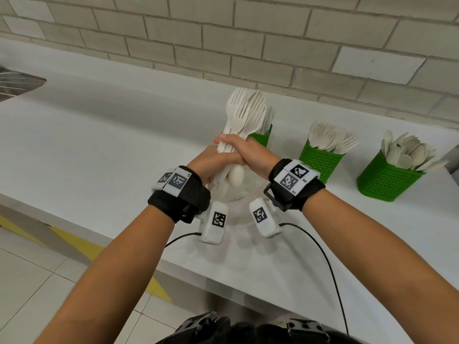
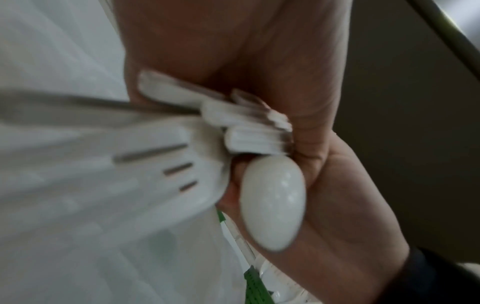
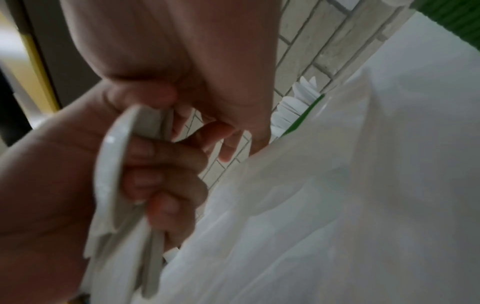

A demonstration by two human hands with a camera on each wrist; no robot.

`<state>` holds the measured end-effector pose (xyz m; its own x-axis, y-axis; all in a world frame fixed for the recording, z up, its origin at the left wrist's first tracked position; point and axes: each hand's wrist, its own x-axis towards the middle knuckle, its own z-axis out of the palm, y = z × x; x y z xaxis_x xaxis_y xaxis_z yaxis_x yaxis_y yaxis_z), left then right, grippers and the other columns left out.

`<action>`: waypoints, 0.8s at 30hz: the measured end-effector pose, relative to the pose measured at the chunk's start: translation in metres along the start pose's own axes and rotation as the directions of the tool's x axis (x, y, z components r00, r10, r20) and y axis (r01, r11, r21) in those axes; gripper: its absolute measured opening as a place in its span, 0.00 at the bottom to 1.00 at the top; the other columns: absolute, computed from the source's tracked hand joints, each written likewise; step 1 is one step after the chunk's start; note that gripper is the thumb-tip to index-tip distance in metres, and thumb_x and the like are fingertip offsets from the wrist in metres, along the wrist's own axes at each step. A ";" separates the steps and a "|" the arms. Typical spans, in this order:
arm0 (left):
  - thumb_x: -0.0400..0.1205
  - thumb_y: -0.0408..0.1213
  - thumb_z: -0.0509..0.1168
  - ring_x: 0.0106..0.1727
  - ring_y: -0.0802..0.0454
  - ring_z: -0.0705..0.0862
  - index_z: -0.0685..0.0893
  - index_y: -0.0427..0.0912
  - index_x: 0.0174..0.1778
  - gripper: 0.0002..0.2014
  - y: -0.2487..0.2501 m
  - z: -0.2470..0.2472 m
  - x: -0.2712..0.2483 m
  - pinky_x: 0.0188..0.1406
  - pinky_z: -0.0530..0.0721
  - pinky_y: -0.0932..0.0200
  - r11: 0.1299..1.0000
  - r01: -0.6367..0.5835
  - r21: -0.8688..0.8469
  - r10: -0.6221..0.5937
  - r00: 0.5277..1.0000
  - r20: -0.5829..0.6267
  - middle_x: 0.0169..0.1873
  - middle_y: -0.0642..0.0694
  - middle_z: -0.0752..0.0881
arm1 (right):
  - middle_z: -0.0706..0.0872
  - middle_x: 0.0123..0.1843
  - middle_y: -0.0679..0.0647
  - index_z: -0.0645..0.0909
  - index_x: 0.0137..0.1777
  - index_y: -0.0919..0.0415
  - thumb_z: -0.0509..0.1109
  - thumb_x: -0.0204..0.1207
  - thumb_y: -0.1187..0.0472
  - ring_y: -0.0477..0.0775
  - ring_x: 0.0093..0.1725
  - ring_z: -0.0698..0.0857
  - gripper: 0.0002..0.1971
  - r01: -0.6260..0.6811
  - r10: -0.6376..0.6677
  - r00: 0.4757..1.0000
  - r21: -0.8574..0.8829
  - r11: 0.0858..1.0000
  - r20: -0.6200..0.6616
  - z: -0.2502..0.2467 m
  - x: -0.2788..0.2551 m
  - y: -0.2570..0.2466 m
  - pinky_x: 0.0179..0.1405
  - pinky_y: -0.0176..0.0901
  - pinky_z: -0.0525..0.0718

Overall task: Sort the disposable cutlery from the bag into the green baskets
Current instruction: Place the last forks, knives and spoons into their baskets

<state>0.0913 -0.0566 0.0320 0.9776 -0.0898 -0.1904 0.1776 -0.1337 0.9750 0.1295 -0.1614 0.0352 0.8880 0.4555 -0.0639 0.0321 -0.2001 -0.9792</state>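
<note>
from the head view, both of your hands are wrapped round one bundle of forks (image 1: 244, 112), matte off-white with flat ribbed handles and tines fanned upward; your left hand (image 1: 211, 162) grips the lower handles and your right hand (image 1: 248, 152) closes over it from above, thumb across the stems. one smooth, glossy oval spoon (image 1: 236, 176) bowl pokes out below the left hand. the thin, translucent, crinkled bag (image 1: 238, 219) lies on the smooth white worktop (image 1: 99, 145) just under your wrists. three green baskets with perforated mesh walls stand along the grey brick wall: the left basket (image 1: 260, 137) partly hidden behind the bundle, the middle basket (image 1: 320, 160) full of forks, the right basket (image 1: 387, 177) full of spoons. in the left wrist view, your left hand (image 2: 233, 51) clamps stacked ribbed handle ends, the rounded spoon (image 2: 272, 203) bowl pressed against the palm of the right hand (image 2: 350, 205), with blurred fork tines and the bag's (image 2: 64, 246) folds beside it. in the right wrist view, your right hand (image 3: 168, 51) curls over the left hand (image 3: 52, 185), whose fingers (image 3: 166, 156) fold round thin cutlery edges, and the filmy bag (image 3: 337, 205) sags to the right.
</note>
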 end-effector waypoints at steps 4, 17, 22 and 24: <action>0.77 0.27 0.65 0.43 0.54 0.87 0.85 0.43 0.46 0.07 -0.002 -0.001 -0.002 0.44 0.85 0.62 0.998 -0.064 -0.008 0.063 0.996 -0.069 0.41 0.45 0.88 | 0.85 0.61 0.58 0.80 0.63 0.62 0.64 0.80 0.48 0.55 0.63 0.83 0.20 0.067 -0.079 0.996 -0.278 0.958 -0.032 0.003 -0.003 0.001 0.68 0.54 0.78; 0.70 0.45 0.77 0.31 0.51 0.82 0.80 0.40 0.41 0.15 -0.026 -0.050 -0.011 0.30 0.75 0.60 0.637 0.257 0.727 -0.135 0.966 -0.222 0.28 0.48 0.82 | 0.74 0.64 0.59 0.74 0.69 0.56 0.66 0.78 0.64 0.63 0.67 0.73 0.19 0.204 0.388 0.866 -0.932 0.301 0.315 0.026 -0.016 0.050 0.62 0.46 0.73; 0.73 0.37 0.67 0.31 0.46 0.79 0.80 0.38 0.40 0.06 -0.031 -0.040 -0.013 0.29 0.72 0.60 0.508 0.324 0.798 -0.042 0.935 -0.352 0.27 0.46 0.77 | 0.68 0.69 0.62 0.65 0.73 0.60 0.72 0.73 0.60 0.66 0.67 0.71 0.29 0.258 0.384 0.867 -0.945 0.201 0.318 0.024 -0.019 0.061 0.64 0.55 0.76; 0.73 0.37 0.66 0.35 0.42 0.79 0.78 0.38 0.39 0.06 -0.028 -0.044 -0.018 0.35 0.74 0.57 0.531 0.331 0.780 -0.001 0.921 -0.390 0.28 0.45 0.76 | 0.69 0.69 0.63 0.66 0.71 0.62 0.71 0.74 0.56 0.66 0.67 0.71 0.28 0.266 0.366 0.881 -0.953 0.142 0.300 0.017 -0.021 0.065 0.62 0.53 0.75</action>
<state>0.0736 -0.0077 0.0133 0.9440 0.3025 -0.1314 0.3298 -0.8706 0.3652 0.1050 -0.1693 -0.0306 0.6563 0.5883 -0.4724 0.6779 -0.7346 0.0269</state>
